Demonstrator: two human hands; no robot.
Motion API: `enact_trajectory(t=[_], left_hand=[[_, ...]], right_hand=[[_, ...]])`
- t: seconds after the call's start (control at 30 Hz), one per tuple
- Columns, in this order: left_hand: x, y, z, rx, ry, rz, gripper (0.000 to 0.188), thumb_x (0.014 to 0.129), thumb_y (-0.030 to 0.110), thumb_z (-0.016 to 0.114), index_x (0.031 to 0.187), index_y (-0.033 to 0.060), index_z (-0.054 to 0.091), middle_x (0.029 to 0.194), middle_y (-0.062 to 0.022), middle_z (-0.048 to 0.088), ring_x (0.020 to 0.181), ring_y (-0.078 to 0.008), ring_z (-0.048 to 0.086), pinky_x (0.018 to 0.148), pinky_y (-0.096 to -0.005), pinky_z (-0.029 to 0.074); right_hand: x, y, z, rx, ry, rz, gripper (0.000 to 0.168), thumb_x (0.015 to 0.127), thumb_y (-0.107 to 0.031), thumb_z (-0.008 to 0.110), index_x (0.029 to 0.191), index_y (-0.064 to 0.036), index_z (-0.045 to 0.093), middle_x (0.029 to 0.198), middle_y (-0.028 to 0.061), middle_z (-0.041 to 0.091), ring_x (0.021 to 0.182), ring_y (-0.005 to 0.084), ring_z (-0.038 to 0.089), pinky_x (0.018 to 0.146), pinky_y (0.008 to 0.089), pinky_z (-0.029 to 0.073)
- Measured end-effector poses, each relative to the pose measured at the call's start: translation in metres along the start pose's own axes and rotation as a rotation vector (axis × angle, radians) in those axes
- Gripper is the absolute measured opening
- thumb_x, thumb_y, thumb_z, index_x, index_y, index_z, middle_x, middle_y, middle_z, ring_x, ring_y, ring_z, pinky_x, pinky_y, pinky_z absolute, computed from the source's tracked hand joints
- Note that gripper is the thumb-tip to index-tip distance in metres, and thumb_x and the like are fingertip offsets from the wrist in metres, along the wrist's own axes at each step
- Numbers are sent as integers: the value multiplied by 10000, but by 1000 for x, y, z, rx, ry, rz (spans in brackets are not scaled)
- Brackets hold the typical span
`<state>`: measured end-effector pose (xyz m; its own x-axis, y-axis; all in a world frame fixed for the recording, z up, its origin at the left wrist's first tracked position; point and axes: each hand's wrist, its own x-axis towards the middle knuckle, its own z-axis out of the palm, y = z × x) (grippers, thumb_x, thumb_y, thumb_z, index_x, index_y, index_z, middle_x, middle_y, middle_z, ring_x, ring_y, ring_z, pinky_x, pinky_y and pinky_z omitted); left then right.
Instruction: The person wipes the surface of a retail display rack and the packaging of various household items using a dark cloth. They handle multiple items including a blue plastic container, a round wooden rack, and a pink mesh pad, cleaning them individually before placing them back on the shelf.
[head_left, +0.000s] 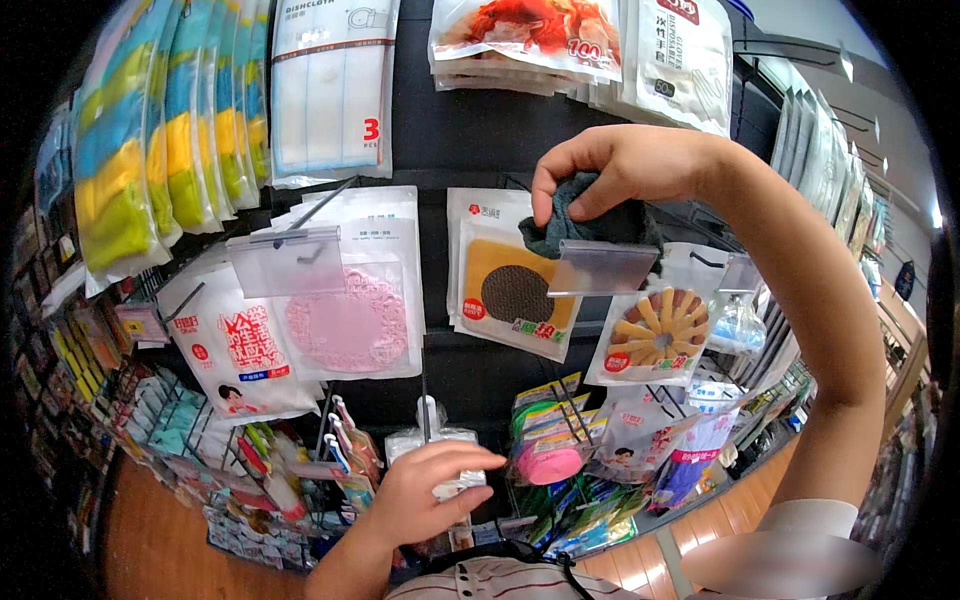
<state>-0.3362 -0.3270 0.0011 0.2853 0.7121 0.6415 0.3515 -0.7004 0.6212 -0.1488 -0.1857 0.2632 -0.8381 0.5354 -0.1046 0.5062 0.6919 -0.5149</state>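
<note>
My right hand (611, 176) grips a crumpled dark green cloth (581, 221) at a display hook, just above a clear plastic label holder (602, 268). Behind and below the cloth hang a packaged tan pad with a dark round centre (517, 296) and a packaged brown and tan flower-shaped pad (660, 330). Lower down, my left hand (435, 491) hovers with thumb and fingers apart and nothing between them. It is in front of a white packaged item on a hook, left of a pink round item (550, 459) in packaging.
Packs of dishcloths (334, 97) and disposable gloves (675, 67) hang above. To the left are striped cloth packs (120, 180), a pink lace-edged mat (346, 322) and another label holder (285, 262). Metal hooks stick out from the black display wall. Wooden floor (172, 525) shows below.
</note>
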Motion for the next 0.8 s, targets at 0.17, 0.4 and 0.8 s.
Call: enact_trajectory(t=[0.17,0.4,0.8], left_hand=[[20,-35,6,-96,57,-96,399,770,142,658,1148,65,553,1140,-110,533,1008,-205,536,820,-314,463],[60,-77,14,8,189,-281,824,742,226,699,1389,102,204,1358,-173,294,1241,-324,334,989,-427,327],[171,-122,16,188,693,-224,1050,609,338,787,1367,19,134,1299,-273,311,1224,-387,308,1006,-426,284]], right_hand=[[-15,0,8,-42,139,-111,204,767,-6,520,939,-58,617,914,27,581,849,127,545,846,281,430],[-56,18,26,278,927,-323,213,841,-67,518,1041,-69,591,970,64,586,833,131,572,757,235,473],[-98,49,39,453,1220,-179,222,872,-52,487,1082,-47,560,911,52,609,760,111,585,673,226,474]])
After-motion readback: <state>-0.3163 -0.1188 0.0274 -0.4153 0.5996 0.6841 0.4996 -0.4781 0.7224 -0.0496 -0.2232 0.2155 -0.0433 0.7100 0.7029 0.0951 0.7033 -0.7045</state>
